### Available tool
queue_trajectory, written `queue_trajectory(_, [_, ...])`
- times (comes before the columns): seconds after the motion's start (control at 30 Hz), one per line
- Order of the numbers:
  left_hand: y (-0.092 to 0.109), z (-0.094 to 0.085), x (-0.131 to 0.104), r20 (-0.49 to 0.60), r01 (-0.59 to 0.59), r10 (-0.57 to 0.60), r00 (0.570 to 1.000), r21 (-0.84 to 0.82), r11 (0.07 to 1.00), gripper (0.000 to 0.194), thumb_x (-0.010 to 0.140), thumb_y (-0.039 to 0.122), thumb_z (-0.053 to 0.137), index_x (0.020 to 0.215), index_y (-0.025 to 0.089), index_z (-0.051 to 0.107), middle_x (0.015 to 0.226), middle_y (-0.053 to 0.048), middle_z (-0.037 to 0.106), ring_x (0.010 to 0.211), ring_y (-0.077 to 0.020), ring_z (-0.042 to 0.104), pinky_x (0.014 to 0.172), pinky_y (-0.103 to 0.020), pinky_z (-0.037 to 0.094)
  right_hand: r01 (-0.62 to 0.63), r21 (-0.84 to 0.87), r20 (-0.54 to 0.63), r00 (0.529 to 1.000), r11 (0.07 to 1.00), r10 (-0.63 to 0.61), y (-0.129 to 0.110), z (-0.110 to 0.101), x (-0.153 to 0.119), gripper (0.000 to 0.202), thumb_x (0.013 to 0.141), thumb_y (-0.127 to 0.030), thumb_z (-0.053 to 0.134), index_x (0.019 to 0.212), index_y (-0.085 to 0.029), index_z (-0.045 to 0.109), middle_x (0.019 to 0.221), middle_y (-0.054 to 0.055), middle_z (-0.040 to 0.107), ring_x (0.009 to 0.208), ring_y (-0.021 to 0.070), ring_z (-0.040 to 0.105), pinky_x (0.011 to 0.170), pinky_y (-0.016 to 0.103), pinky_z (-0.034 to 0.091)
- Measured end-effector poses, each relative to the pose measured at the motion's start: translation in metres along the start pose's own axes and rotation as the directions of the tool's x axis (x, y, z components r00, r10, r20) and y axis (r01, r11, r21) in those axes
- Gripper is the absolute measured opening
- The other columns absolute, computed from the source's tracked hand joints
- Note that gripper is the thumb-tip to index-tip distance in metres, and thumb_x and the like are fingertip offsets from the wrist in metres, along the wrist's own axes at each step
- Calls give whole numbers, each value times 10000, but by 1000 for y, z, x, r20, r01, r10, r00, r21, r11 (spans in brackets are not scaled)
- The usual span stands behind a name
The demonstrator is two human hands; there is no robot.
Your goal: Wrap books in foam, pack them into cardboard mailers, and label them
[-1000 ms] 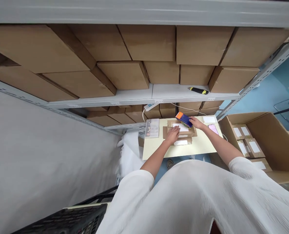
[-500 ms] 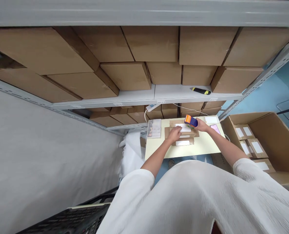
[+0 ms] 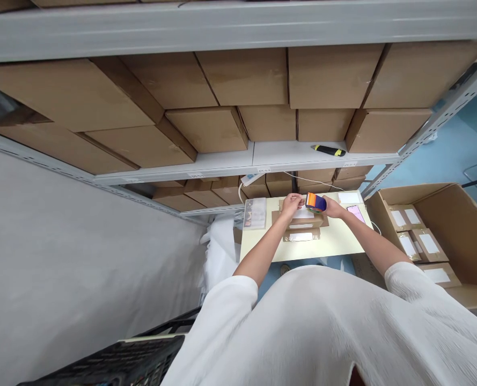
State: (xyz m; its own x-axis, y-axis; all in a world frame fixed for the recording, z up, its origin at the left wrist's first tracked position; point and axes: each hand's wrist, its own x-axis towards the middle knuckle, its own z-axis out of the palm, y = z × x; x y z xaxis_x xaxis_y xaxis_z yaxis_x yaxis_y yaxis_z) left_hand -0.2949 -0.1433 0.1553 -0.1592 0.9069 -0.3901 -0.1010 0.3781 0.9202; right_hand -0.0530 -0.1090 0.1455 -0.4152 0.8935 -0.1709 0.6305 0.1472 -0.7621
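Since half a second ago, the left hand (image 3: 292, 205) has risen from the white label (image 3: 303, 214) on the cardboard box and come up beside the orange end of the tape dispenser (image 3: 316, 202). That dispenser, blue and orange, is held above the right part of the cardboard box (image 3: 316, 221), its orange end toward the left hand. The right hand (image 3: 333, 208) has its fingers wrapped around the blue end. The left fingers are drawn narrowly together; whether they pinch a strip of tape cannot be told.

In front of the box, on the person's side, lies a smaller cardboard package (image 3: 301, 236) with a white label. Both rest on a pale yellow tabletop (image 3: 340, 241). At its left end is a translucent plastic case (image 3: 255, 213); at its right end are a smartphone (image 3: 356, 213) with a pink screen and a white sheet (image 3: 349, 198) behind it.

Right of the table, a large open carton (image 3: 453, 230) contains several labelled boxes (image 3: 428, 242). Beyond the table, a black-and-yellow utility knife (image 3: 329, 150) lies on a grey metal shelf (image 3: 282, 153), before stacked brown cartons (image 3: 327, 75). A black crate (image 3: 113, 362) stands at lower left.
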Motion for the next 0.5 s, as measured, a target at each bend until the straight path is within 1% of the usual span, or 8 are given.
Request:
queue_trajectory(0.1, [0, 1, 1, 13, -1, 0, 1000, 29, 1000, 324, 917, 365, 879, 1122, 214, 678, 1016, -93, 843, 941, -207, 814, 865, -353, 628, -15, 10, 15, 1000, 1000, 15, -2, -1, 0, 478, 673, -363, 888, 986, -258, 543, 963, 3, 745, 864, 230, 687, 783, 335, 564])
queue_trajectory(0.2, [-3, -1, 3, 15, -14, 14, 1000, 34, 999, 425, 814, 281, 946, 1130, 200, 672, 943, -84, 826, 885, -212, 793, 858, -371, 624, -24, 6, 24, 999, 1000, 24, -5, -2, -1, 466, 689, -377, 872, 981, -256, 530, 972, 17, 750, 876, 236, 690, 785, 337, 552])
queue_trajectory(0.33, [-10, -8, 8, -18, -34, 35, 999, 60, 998, 441, 790, 172, 890, 1163, 204, 656, 860, -37, 792, 800, -182, 752, 821, -342, 604, -19, -33, 59, 998, 999, 21, -12, -5, -1, 450, 714, -365, 868, 999, -253, 538, 1004, 32, 760, 893, 238, 695, 792, 331, 547])
queue_trajectory(0.43, [-17, -16, 12, -75, -59, 68, 995, 114, 992, 495, 780, 121, 839, 1208, 235, 616, 853, 8, 766, 819, -173, 741, 841, -326, 582, 0, -90, 97, 995, 996, 9, -18, -7, 2, 444, 734, -360, 868, 1021, -254, 547, 1020, 29, 760, 919, 238, 701, 785, 312, 547])
queue_trajectory(0.5, [-23, -22, 14, -114, -78, 94, 989, 145, 986, 555, 757, 106, 840, 1223, 258, 578, 856, 33, 740, 838, -175, 733, 859, -323, 564, 16, -138, 118, 993, 990, 1, -23, -7, 5, 427, 748, -338, 860, 1027, -254, 547, 1032, 31, 758, 936, 238, 706, 783, 300, 544])
